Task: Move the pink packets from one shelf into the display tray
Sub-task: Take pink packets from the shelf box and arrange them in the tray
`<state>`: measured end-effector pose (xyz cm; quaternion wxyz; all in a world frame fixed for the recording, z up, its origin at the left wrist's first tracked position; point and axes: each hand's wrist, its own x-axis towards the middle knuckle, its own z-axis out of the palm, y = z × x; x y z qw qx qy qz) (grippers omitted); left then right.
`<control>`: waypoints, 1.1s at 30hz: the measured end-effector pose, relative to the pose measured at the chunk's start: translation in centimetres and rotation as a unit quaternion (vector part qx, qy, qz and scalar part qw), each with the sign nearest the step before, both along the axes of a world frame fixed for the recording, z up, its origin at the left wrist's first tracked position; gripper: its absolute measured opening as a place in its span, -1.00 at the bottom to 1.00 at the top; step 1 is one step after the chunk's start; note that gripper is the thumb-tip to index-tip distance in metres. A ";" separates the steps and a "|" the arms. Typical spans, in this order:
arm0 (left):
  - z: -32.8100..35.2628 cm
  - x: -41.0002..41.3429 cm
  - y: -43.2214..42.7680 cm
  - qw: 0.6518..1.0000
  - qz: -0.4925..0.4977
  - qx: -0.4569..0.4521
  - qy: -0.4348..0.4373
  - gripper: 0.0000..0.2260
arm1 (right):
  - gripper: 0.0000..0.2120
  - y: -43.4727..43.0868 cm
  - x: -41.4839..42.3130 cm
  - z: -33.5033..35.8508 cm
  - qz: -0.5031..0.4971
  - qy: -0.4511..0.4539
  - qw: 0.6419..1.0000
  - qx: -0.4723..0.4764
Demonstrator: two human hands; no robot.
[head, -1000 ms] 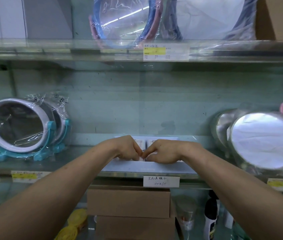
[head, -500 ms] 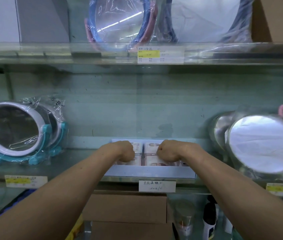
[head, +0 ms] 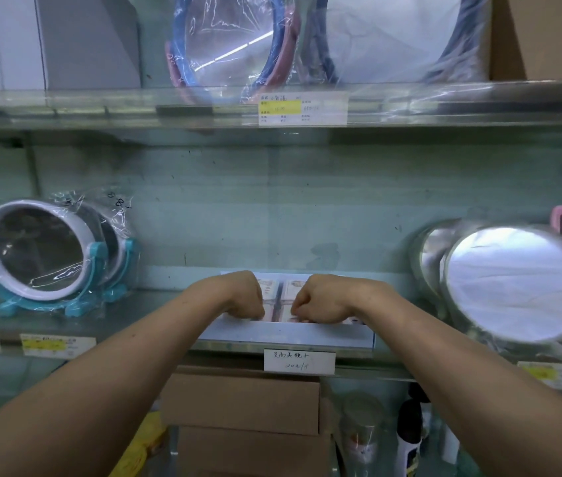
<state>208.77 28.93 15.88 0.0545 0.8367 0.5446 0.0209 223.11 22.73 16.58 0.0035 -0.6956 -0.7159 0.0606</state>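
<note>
Glass shelf [head: 149, 308]; mirrors [head: 37, 251] beside display tray [head: 290, 333]

Glass shelf [head: 156, 309], display tray [head: 286, 333], teal mirror [head: 42, 249] left, silver mirror [head: 513, 284] right

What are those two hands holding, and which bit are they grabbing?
Cannot tell. The left hand and right hand curl over the near ends of the pink packets in the tray; fingertips are hidden.

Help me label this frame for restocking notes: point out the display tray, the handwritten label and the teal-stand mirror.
display tray [head: 286, 333], head view, on its pale front wall.
handwritten label [head: 299, 362], head view, on the paper's middle.
teal-stand mirror [head: 39, 249], head view, on the wrapped glass.
</note>
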 end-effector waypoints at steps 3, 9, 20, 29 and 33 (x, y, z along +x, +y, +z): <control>0.5 0.1 -0.9 1.000 0.012 0.002 -0.007 -0.68 | -0.70 -0.4 -0.3 0.4 0.013 -0.016 1.000 0.010; 1.8 -2.5 -2.7 0.993 0.065 0.091 -0.038 -0.95 | -0.70 -1.9 -2.4 2.3 0.067 0.023 0.993 0.099; 3.5 -12.9 -6.2 0.978 0.172 0.113 -0.029 -0.65 | -0.76 -1.2 -12.2 2.6 0.176 0.006 0.972 0.157; 2.9 -23.6 -7.0 0.965 0.229 0.126 -0.027 -0.59 | -0.85 0.7 -23.5 2.3 0.256 0.015 0.953 0.162; 2.4 -29.6 -6.9 0.960 0.255 0.115 -0.004 -0.57 | -0.73 1.7 -29.8 1.9 0.270 0.036 0.950 0.152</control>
